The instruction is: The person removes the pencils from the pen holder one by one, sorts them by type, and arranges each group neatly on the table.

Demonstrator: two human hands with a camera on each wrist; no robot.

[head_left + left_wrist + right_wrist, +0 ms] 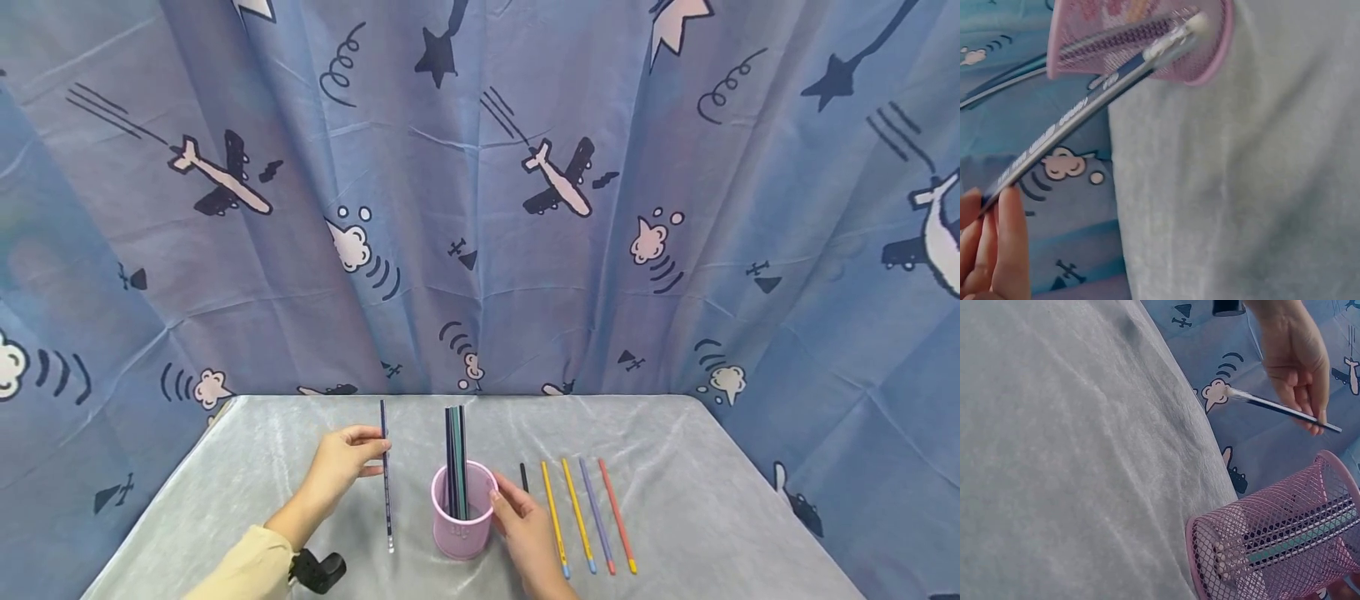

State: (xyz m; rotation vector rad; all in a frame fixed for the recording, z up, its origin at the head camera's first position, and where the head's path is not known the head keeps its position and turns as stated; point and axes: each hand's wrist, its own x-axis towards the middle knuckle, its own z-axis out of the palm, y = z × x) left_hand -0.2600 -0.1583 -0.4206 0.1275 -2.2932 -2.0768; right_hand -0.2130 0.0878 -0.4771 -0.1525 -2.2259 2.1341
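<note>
My left hand [348, 460] pinches a dark blue pencil [387, 496] near its upper part. The pencil hangs upright, left of the pink mesh pen holder [459, 543], with its white eraser end [1196, 24] down. My right hand [527, 533] grips the pen holder at its right side, thumb at the rim. In the right wrist view only a few fingertips show at the lower corner, below the holder [1260, 515]. Several dark pencils and a teal pencil [457, 454] stand inside it, their eraser ends at the bottom.
Right of my right hand, a row of pencils lies on the grey cloth [720, 517]: a partly hidden black one [523, 477], two yellow ones, a purple one [597, 517] and a red one [617, 515]. A patterned blue curtain [480, 333] hangs behind the table.
</note>
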